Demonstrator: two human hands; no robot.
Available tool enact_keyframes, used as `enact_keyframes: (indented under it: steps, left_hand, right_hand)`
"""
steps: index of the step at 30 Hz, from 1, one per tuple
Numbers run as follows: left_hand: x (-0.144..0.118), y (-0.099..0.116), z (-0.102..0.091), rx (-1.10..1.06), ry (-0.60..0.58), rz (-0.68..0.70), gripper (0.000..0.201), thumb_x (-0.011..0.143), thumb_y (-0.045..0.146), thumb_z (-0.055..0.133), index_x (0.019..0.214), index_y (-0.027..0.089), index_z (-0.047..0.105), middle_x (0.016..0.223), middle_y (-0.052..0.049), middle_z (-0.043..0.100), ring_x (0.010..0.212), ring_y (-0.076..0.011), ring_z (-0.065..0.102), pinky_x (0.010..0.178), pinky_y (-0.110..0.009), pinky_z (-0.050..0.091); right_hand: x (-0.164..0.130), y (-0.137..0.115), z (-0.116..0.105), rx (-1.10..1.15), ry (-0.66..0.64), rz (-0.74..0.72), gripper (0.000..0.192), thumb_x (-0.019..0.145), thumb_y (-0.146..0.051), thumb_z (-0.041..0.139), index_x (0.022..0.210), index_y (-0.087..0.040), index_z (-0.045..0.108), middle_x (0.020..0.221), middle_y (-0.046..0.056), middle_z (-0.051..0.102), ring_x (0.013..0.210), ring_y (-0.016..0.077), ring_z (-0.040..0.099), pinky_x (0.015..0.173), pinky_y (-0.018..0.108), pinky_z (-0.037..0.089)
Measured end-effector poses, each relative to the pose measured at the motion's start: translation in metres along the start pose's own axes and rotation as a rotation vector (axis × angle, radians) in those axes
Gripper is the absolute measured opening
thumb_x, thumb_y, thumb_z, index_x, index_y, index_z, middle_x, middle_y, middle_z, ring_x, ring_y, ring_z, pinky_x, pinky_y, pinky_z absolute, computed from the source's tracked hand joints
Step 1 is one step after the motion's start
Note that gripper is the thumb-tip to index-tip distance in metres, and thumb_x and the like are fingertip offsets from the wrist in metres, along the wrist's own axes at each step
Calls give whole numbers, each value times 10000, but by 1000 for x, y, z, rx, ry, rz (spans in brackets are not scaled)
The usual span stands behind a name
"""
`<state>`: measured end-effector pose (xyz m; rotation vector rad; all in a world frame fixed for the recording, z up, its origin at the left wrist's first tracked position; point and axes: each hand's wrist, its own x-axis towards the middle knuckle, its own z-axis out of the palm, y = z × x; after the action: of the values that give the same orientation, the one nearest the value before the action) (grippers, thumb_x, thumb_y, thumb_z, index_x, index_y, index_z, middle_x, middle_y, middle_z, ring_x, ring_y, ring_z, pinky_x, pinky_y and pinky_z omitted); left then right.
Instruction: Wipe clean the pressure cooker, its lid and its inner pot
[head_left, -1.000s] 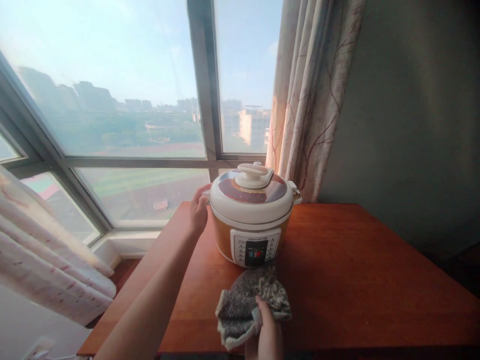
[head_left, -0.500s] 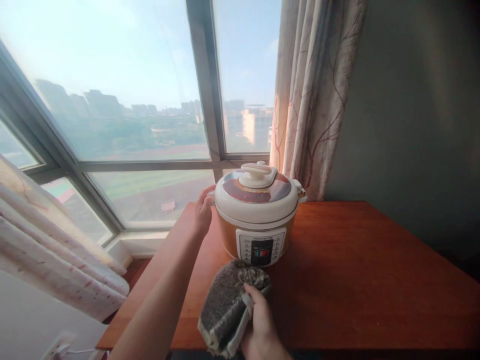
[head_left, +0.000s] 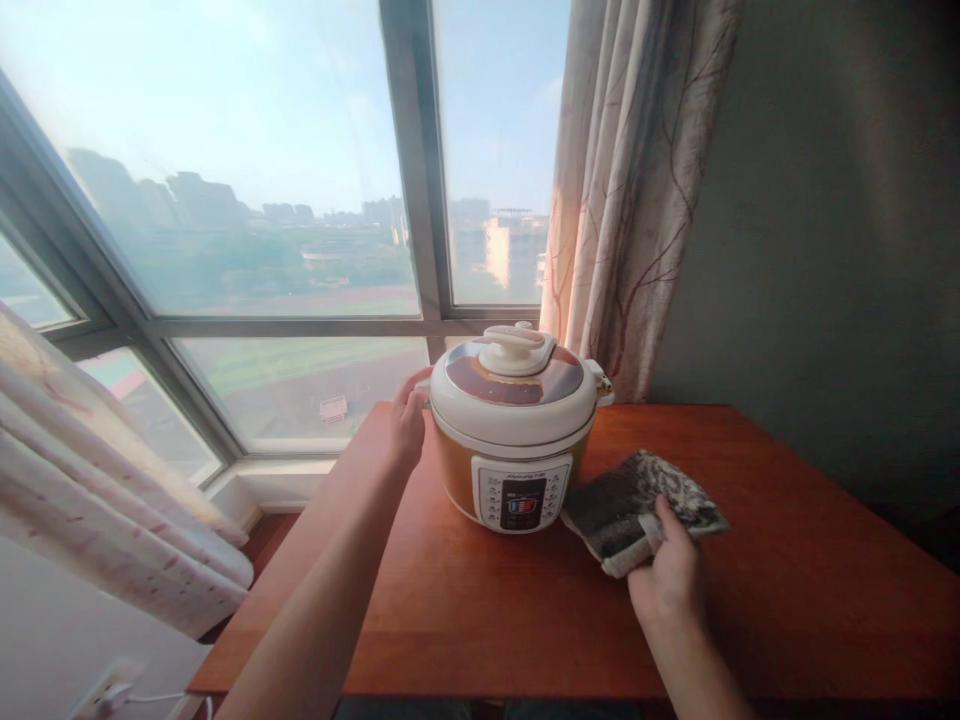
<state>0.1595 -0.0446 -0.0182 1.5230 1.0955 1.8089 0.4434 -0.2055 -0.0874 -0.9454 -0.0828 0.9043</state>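
Observation:
A white and gold electric pressure cooker [head_left: 517, 430] stands upright on the wooden table [head_left: 780, 560], its lid on and its control panel facing me. My left hand [head_left: 409, 420] is closed around the cooker's left side handle, with some fingers hidden behind it. To the right of the cooker's front, my right hand [head_left: 671, 565] grips a folded grey cloth [head_left: 637, 505], thumb on top. The cloth's left corner lies close to the cooker's lower right side; whether they touch I cannot tell.
Behind the table's left side is a large window [head_left: 292, 260] with grey frames. A patterned curtain [head_left: 637, 200] hangs behind the cooker, another curtain [head_left: 90, 480] at the left. A socket with a plugged-in white cord [head_left: 154, 698] shows at the lower left.
My right hand has carried the cloth from in front of the cooker to its right side, and slightly away from me. My left hand stays on the handle; the cooker has not moved.

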Motion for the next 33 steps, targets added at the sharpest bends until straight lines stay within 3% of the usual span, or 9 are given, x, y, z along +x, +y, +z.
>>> enact_keyframes:
  steps: [2,6,12,16,19,23,27,29,33]
  left_hand:
    - [0,-1,0,0,-7,9,385,792,263,469,1084,167,700,1088,-75,716,1091,-268,603,959,-369,445]
    - [0,-3,0,-34,20,-11,382,784,261,484,1091,171,692,1057,-68,720,1029,-254,620,894,-342,465]
    - [0,-3,4,-57,54,-22,388,778,271,496,1092,153,692,1037,-73,725,979,-248,634,820,-319,482]
    - [-1,-5,4,-53,49,-12,382,801,319,512,1104,164,685,1067,-69,720,1018,-257,630,862,-334,479]
    - [-1,-5,4,-34,39,-9,378,810,336,509,1095,163,687,1096,-76,713,1058,-269,619,902,-350,468]
    - [-1,-5,4,-39,37,-22,389,809,334,502,1107,159,681,1100,-82,712,1058,-271,619,912,-358,466]
    - [-1,-9,3,-67,26,-35,413,806,349,511,1142,164,667,1062,-76,717,1018,-265,630,876,-351,480]
    - [-1,-10,4,-76,33,-40,417,804,329,501,1150,165,665,1062,-78,715,1005,-261,632,855,-346,488]
    - [-1,-7,5,-45,71,-52,402,804,297,482,1130,171,681,1027,-70,718,961,-255,630,824,-344,498]
  right_hand:
    - [-4,0,22,-93,-22,-152,429,735,-427,724,1104,-216,664,1012,14,737,981,199,694,802,326,580]
    - [-37,21,51,-420,-265,-450,509,837,-456,589,1283,-211,602,1273,94,646,1202,251,587,1011,435,477]
    - [-88,50,36,-925,-696,-1112,641,870,-278,430,1508,-269,366,1635,56,217,1497,362,131,1152,659,113]
    - [-79,48,39,-1272,-1042,-1287,735,793,-258,558,1505,-319,386,1617,15,276,1463,353,239,1157,544,185]
    - [-61,36,53,-1314,-1125,-1252,758,768,-253,631,1486,-361,412,1590,1,333,1416,325,343,1144,460,230]
    - [-39,22,62,-1154,-1002,-1242,745,701,-298,717,1405,-422,508,1521,-8,453,1408,346,358,1178,531,104]
    - [-19,28,60,-797,-601,-1142,543,734,-337,686,1273,-291,634,1489,66,489,1438,323,318,1175,563,152]
    - [-8,36,61,-628,-401,-965,522,798,-379,628,1292,-213,605,1492,115,470,1434,289,334,1167,524,228]
    - [10,57,60,-424,-139,-408,573,858,-496,523,1295,-132,581,1389,145,564,1367,252,443,1124,427,347]
